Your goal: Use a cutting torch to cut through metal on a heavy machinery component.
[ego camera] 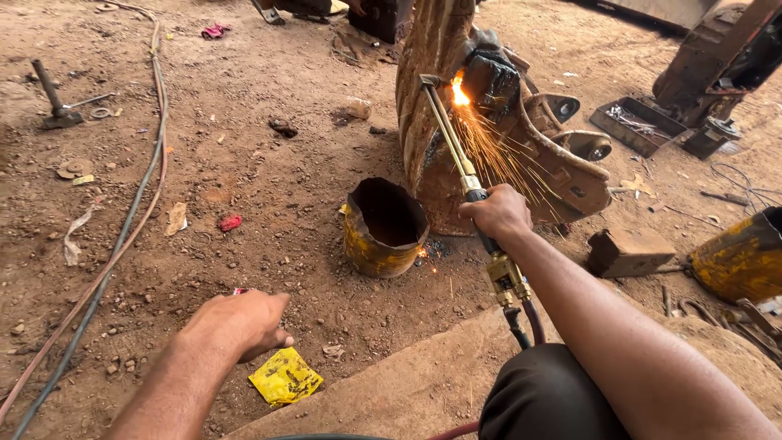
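A crumpled yellow wrapper (284, 376) lies flat on the dirt ground (244, 195), just beside the left hand (238, 323) and at the edge of a concrete slab (407, 383) along the bottom. A small red scrap (230, 222) sits out in the open dirt, and a second red scrap (213, 31) lies near the top edge. No label on any of them is clear enough to tell.

The right hand (498, 213) is wrapped tight around the handle of the cutting torch (464, 171), whose brass tube slants up to a flame (460, 91) against the rusty excavator bucket (489, 130), upper middle, with sparks showering down. The left hand hovers palm down over the dirt, fingers loosely curled, holding nothing.

The ground is reddish packed earth, strewn with stones and bits of metal. Two hoses (122, 236) run side by side down the left side. One rusty yellow tube (383, 226) stands just beside the bucket's base, with a second yellow piece (743, 259) at the right edge. One metal block (629, 251) rests between them, and one tray of tools (639, 124) sits at the upper right.
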